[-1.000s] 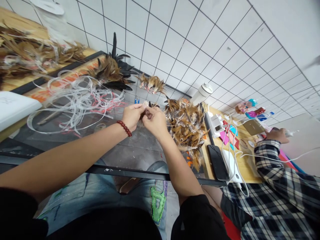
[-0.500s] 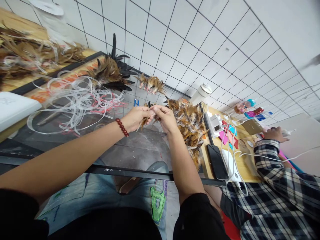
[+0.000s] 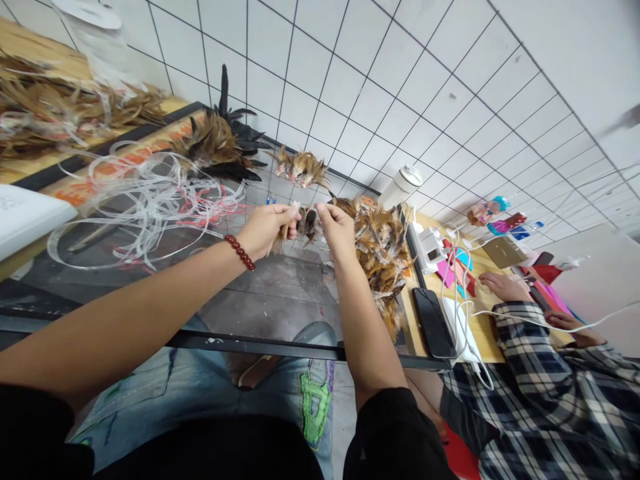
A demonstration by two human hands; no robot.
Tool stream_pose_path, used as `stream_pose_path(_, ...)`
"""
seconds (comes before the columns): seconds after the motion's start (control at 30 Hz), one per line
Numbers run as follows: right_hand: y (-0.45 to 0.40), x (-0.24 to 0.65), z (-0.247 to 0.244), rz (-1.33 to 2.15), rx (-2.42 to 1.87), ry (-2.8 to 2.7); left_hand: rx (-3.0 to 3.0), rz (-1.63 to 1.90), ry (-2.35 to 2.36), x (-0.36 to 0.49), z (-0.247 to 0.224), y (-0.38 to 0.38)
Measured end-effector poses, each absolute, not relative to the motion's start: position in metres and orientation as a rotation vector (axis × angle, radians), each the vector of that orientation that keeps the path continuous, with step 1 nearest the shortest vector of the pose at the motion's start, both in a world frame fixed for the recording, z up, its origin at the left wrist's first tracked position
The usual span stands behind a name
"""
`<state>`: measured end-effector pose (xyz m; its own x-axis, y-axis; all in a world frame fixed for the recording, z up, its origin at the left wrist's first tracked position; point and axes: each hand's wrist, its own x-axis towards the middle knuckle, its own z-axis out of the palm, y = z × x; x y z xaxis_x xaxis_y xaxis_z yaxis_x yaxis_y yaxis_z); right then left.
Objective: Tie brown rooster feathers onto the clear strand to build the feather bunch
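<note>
My left hand, a red bead bracelet at its wrist, is closed on a small bunch of brown feathers. Pale fluffy ends stick up above the thumb. To its right, a little apart, my right hand is pinched; what lies between its fingertips is too small to make out. A dark feather tuft shows in the gap between the hands. Right beside my right hand lies a large pile of brown feathers. A smaller feather clump lies beyond both hands.
Tangled clear ribbon and a brown-black feather bundle lie to the left. Blue-handled clippers or similar sit behind my left hand. On the right are a white bottle, a phone, cables and a co-worker's hand.
My hands, together before, are now apart, with the right one shifted slightly right. The dark tuft shows between them. The co-worker's hand has come down onto the wooden table.
</note>
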<state>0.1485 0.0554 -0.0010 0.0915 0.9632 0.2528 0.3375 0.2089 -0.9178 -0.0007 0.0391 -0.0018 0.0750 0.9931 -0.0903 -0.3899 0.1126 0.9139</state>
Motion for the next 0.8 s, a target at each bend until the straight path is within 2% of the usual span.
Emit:
stream_pose_path(0.1, 0.054, 0.161, 0.001, 0.352, -1.549, -1.687, 0.713, 1.408, 0.961, -0.004, 0.002, 0.044)
stream_pose_path(0.2, 0.047, 0.160, -0.002, 0.173, -1.714, -1.893, 0.601, 1.505, 0.998, -0.005, 0.005, 0.046)
stream_pose_path(0.43, 0.047, 0.144, -0.016, -0.191, -1.444, -2.445, 0.536, 1.562, 1.009, -0.003, 0.008, 0.046)
stream_pose_path(0.6, 0.050, 0.147, -0.017, -0.192, -1.513, -2.253, 0.568, 1.553, 1.000, -0.002, 0.001, 0.048)
stream_pose_path(0.8, 0.055, 0.151, -0.018, 0.229, -1.502, -1.750, 0.566, 1.545, 0.977, -0.003, -0.001, 0.050)
